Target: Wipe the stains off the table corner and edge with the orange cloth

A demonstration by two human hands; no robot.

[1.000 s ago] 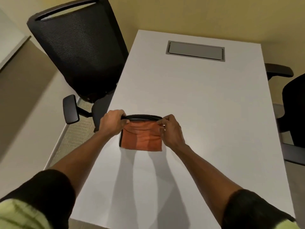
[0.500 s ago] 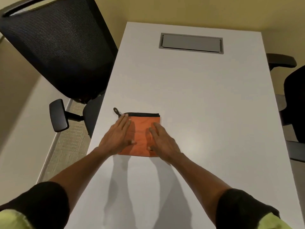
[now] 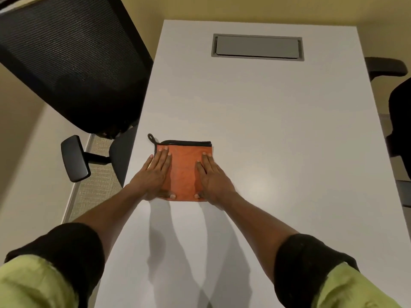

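Note:
The orange cloth (image 3: 183, 170), folded into a square with a black hem and a small hanging loop at its far left corner, lies flat on the white table (image 3: 278, 134) close to the table's left edge. My left hand (image 3: 153, 174) rests palm down on the cloth's left side, fingers straight and partly over its border. On the cloth's right side my right hand (image 3: 213, 176) lies flat in the same way. Neither hand grips the cloth. No stains show on the table surface.
A black mesh office chair (image 3: 66, 63) stands against the table's left edge, its armrest (image 3: 74, 158) sticking out toward me. Another dark chair (image 3: 400, 112) sits at the right edge. A grey cable hatch (image 3: 257, 47) is set into the far end of the tabletop.
A second ago both hands pinched the cloth's far edge while folding it. They then laid it down and have slid apart to its left and right sides, pressing it flat.

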